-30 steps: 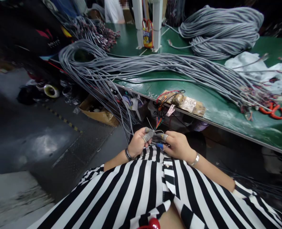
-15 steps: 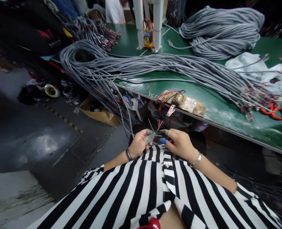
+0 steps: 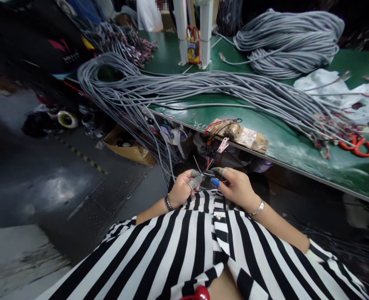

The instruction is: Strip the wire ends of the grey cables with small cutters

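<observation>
Above my lap, my left hand [image 3: 186,186] pinches the end of a grey cable between taped fingertips. Thin coloured wires [image 3: 209,163] fan out from that end, red, orange, green and black among them, and one pale strand sticks up to the left. Close on the right, my right hand [image 3: 237,187] has its thumb, in a blue cover, and a wrapped forefinger brought together at the cable's stripped end. Some thin strands seem to lie between these fingers, but what exactly they grip is too small to make out.
Along the green bench [image 3: 284,162] runs a long bundle of grey cables [image 3: 203,85], hanging off its left side. A big cable coil [image 3: 290,41] lies behind. Orange-handled scissors [image 3: 361,146] rest at right. A taped wooden block [image 3: 243,135] with a pink clip [image 3: 223,144] sits at the front edge.
My right thumb and forefinger have shifted slightly and drawn closer together beside the wires. My left hand stays in place on the cable end.
</observation>
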The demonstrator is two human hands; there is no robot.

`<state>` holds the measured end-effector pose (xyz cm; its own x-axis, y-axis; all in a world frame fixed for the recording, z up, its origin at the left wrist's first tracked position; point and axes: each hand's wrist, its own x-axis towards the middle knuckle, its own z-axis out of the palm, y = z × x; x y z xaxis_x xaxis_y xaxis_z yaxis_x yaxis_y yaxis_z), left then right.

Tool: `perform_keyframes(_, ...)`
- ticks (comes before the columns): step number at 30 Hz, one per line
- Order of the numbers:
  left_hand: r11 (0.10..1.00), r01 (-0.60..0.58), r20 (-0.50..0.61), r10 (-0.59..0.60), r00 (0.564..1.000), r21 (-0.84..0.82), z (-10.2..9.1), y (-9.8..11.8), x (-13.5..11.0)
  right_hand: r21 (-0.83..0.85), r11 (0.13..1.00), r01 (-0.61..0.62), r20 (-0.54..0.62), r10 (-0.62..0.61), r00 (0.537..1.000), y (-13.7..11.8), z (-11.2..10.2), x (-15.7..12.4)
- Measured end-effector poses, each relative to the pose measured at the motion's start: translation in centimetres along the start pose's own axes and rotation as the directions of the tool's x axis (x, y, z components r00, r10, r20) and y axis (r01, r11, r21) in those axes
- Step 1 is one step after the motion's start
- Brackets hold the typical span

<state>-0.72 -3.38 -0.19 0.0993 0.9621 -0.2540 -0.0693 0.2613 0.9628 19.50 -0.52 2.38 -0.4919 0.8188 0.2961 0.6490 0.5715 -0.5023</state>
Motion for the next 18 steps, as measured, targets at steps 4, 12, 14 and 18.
perform_keyframes(4,0.999,-0.012,0.028,0.011,1.000,0.046,-0.1,0.1,-0.1,0.040,0.999,0.022,0.078,-0.026,0.997,0.1,0.1,0.2)
perform_keyframes(12,0.994,-0.034,0.023,0.031,0.999,0.108,-0.2,-0.2,-0.1,0.102,0.995,0.011,0.223,-0.033,0.974,0.3,0.0,0.8)
perform_keyframes(14,0.994,-0.032,0.028,0.029,0.999,0.103,-0.1,-0.2,0.0,0.155,0.988,-0.008,0.250,-0.031,0.968,0.4,0.1,1.0)
perform_keyframes(18,0.996,-0.031,0.041,0.028,0.999,0.078,-0.1,-0.1,0.2,0.245,0.968,-0.053,0.260,-0.013,0.966,0.9,0.3,1.0)
